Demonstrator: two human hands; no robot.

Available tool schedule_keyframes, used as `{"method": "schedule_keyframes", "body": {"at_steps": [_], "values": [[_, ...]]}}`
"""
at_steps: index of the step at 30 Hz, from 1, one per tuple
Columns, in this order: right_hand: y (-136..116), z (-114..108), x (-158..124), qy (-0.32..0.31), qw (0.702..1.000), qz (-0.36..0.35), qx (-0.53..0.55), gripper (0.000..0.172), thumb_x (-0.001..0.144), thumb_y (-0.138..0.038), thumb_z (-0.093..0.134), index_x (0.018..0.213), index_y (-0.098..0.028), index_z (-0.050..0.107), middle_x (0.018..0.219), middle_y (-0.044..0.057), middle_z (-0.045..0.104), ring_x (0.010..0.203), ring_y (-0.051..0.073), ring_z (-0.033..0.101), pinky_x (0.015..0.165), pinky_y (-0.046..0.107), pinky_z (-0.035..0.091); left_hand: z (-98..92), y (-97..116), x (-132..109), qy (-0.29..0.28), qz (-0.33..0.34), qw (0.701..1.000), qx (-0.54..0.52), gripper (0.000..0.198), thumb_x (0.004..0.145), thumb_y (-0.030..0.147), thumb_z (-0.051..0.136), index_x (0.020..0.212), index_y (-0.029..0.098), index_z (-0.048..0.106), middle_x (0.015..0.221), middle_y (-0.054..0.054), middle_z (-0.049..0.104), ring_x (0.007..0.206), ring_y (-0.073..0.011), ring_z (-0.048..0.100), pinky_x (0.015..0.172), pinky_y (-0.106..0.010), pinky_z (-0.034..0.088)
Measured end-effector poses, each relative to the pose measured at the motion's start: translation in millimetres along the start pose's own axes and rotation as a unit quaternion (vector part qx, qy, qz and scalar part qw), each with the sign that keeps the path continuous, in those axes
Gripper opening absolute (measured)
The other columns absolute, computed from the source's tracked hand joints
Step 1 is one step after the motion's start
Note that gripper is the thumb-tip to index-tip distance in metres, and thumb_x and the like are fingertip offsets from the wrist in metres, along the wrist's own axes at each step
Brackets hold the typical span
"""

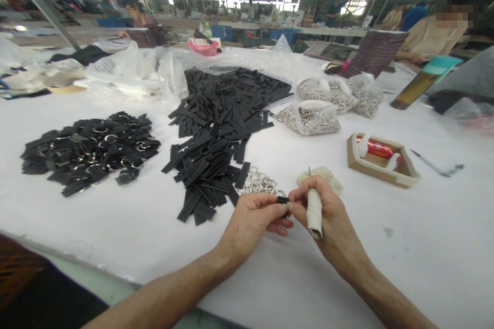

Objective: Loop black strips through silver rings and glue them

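My left hand [252,218] and my right hand [328,216] meet over the white table [424,247], both pinching a small black strip [283,199] between their fingertips. In my right hand there is also a tool with a white wrapped handle [315,208] and a thin metal tip pointing up. A small heap of metal rings [259,181] lies just beyond my left hand. Beside it spreads a large pile of loose black strips [219,128]. A cream pad [328,177] lies behind my right hand.
A pile of black strips fitted with rings [90,151] lies at the left. Clear bags of metal rings [314,118] sit behind. A small cardboard tray [380,159] holds a red tube. Other people sit at the far table edge [436,31].
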State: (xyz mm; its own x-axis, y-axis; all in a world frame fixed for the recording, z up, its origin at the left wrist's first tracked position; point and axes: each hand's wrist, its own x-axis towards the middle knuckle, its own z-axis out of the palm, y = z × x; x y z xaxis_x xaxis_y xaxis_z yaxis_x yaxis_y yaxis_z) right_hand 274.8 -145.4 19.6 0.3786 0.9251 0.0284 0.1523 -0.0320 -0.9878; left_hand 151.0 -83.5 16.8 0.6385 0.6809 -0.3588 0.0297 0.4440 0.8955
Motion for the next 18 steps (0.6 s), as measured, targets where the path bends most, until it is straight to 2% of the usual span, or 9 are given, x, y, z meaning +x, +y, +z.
{"method": "schedule_keyframes", "body": {"at_steps": [5,9,11,14,16,18], "values": [[0.7,0.8,0.0,-0.005,1.0,-0.005,-0.003,0.016,0.077,-0.022,0.058,0.078,-0.023,0.043,0.079,-0.003,0.055,0.061,0.01,0.051,0.053,0.023,0.041,-0.4,-1.5,1.6,0.005,0.002,1.0,-0.005,0.014,0.072,0.023,0.061,0.074,0.009,0.065,0.067,-0.006,0.064,0.067,-0.018,0.065,0.064,-0.028,0.053],[-5.2,-3.9,0.9,-0.006,1.0,-0.012,-0.013,0.019,0.076,-0.026,0.061,0.078,-0.022,0.042,0.078,-0.002,0.057,0.064,0.012,0.053,0.056,0.023,0.043,-2.7,0.8,2.5,0.007,-0.001,1.0,-0.012,0.014,0.072,0.021,0.062,0.073,0.008,0.065,0.068,-0.006,0.065,0.062,-0.0165,0.064,0.057,-0.025,0.053],[-9.1,-12.8,2.3,0.006,0.999,-0.023,-0.031,0.021,0.076,-0.031,0.062,0.078,-0.022,0.043,0.074,-0.002,0.059,0.064,0.012,0.053,0.057,0.023,0.043,-4.6,2.0,2.7,0.004,-0.001,1.0,-0.016,0.013,0.072,0.021,0.061,0.072,0.008,0.066,0.072,-0.008,0.067,0.059,-0.0151,0.064,0.055,-0.023,0.052],[-13.3,-35.0,5.9,0.005,0.999,-0.038,-0.014,0.023,0.081,-0.044,0.054,0.084,-0.023,0.047,0.065,-0.001,0.061,0.054,0.012,0.05,0.05,0.023,0.04,-7.5,2.0,3.6,0.006,0.0,1.0,-0.021,0.014,0.072,0.021,0.061,0.072,0.008,0.066,0.076,-0.009,0.068,0.058,-0.0144,0.064,0.054,-0.022,0.052],[-16.4,-51.8,9.1,-0.008,0.999,-0.048,-0.008,0.032,0.083,-0.053,0.046,0.093,-0.023,0.049,0.061,0.0,0.061,0.047,0.012,0.046,0.044,0.023,0.037,-9.1,1.1,4.5,0.007,0.0,1.0,-0.021,0.013,0.072,0.021,0.062,0.07,0.008,0.067,0.075,-0.008,0.068,0.057,-0.0141,0.064,0.053,-0.022,0.052],[-21.7,-66.1,11.7,0.018,0.997,-0.054,-0.054,0.037,0.081,-0.056,0.045,0.091,-0.021,0.052,0.058,0.0,0.058,0.044,0.011,0.042,0.042,0.023,0.032,-9.9,0.2,5.3,0.006,-0.003,1.0,-0.022,0.013,0.072,0.021,0.062,0.069,0.009,0.067,0.073,-0.008,0.068,0.057,-0.0139,0.064,0.053,-0.021,0.052]]}}
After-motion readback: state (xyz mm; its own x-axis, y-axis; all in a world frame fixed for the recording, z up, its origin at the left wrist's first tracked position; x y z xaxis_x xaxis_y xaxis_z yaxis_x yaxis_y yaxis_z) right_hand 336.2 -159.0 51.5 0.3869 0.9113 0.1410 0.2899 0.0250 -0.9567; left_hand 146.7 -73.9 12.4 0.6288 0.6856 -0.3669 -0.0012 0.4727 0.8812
